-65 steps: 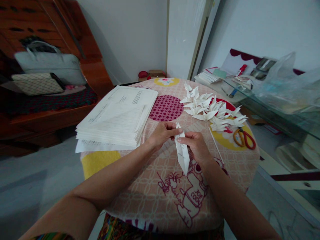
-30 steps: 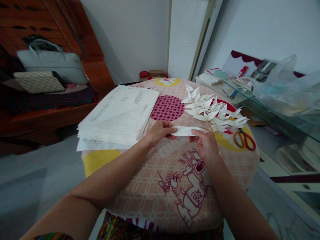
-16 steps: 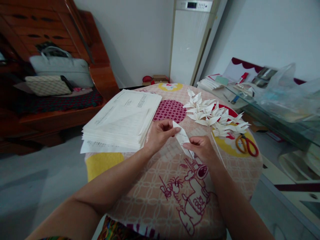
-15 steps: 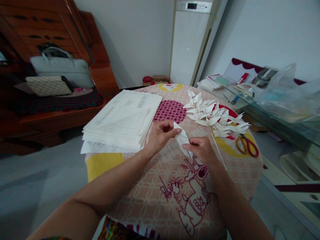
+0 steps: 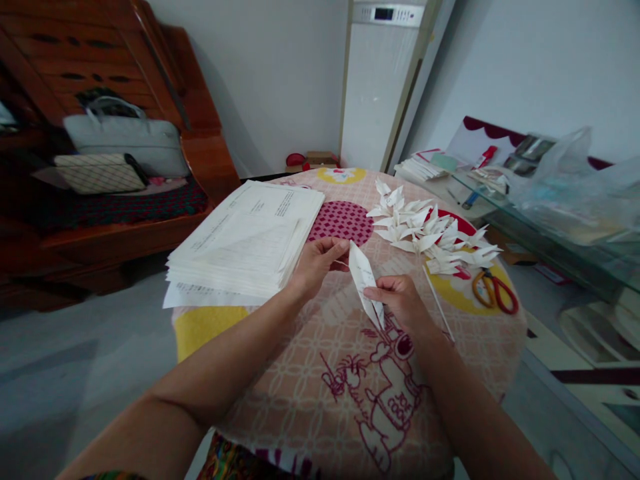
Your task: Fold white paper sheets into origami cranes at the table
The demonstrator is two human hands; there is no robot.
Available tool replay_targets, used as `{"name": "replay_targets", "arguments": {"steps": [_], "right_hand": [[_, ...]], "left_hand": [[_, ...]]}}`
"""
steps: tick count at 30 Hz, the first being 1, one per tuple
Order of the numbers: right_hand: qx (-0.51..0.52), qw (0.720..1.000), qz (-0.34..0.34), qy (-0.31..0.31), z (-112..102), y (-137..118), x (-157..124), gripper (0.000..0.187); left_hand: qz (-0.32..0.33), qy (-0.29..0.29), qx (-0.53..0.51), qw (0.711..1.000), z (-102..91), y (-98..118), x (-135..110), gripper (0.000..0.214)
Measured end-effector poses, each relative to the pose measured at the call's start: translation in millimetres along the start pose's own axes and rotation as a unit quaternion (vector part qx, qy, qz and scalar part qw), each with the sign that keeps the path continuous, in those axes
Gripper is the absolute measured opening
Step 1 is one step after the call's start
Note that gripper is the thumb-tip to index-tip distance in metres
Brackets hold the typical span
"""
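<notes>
A long, narrow folded piece of white paper [image 5: 364,280] stands tilted above the round table [image 5: 300,400]. My right hand [image 5: 403,303] pinches its lower half. My left hand [image 5: 317,261] has its fingers curled at the paper's upper tip, pinching it there. A pile of several finished white folded paper shapes [image 5: 430,230] lies beyond my right hand. A thick stack of white printed sheets [image 5: 245,243] lies to the left of my left hand.
Orange-handled scissors [image 5: 493,290] lie at the table's right edge, and a thin white stick [image 5: 437,300] lies near my right hand. A wooden bench with bags [image 5: 120,147] stands at left, a glass shelf with a plastic bag [image 5: 565,187] at right.
The folded paper was turned from upright to lying sideways, then back to a tilted upright position. The head view lifted a little, showing more of the white cabinet behind.
</notes>
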State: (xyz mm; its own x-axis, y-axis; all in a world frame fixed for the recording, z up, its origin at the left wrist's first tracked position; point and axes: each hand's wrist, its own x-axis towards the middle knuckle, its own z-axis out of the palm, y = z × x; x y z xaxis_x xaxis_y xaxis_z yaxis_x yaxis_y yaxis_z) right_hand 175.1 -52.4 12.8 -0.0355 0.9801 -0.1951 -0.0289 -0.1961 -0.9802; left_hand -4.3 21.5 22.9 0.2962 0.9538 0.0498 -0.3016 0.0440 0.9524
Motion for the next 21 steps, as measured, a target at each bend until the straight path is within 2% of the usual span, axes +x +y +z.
{"name": "replay_targets", "arguments": {"steps": [3, 6, 10, 15, 21], "right_hand": [[0.057, 0.998, 0.010, 0.040, 3.6, 4.4, 3.9, 0.026], [0.068, 0.996, 0.007, 0.054, 4.4, 7.9, 6.9, 0.027], [0.094, 0.995, 0.016, 0.028, 4.9, 7.2, 7.4, 0.028], [0.160, 0.984, 0.067, -0.033, 5.1, 0.8, 4.1, 0.037], [0.178, 0.979, 0.079, -0.058, 2.1, 3.1, 4.7, 0.037]], "left_hand": [[-0.091, -0.051, -0.001, 0.995, -3.6, -7.9, 4.3, 0.049], [-0.129, -0.090, 0.015, 0.987, -1.0, -14.4, 2.6, 0.043], [-0.119, -0.092, 0.007, 0.989, 4.2, -17.4, -0.6, 0.042], [-0.124, -0.119, -0.056, 0.984, 7.0, -14.3, -2.6, 0.050], [-0.120, -0.115, -0.070, 0.984, 8.4, -13.7, -3.6, 0.045]]}}
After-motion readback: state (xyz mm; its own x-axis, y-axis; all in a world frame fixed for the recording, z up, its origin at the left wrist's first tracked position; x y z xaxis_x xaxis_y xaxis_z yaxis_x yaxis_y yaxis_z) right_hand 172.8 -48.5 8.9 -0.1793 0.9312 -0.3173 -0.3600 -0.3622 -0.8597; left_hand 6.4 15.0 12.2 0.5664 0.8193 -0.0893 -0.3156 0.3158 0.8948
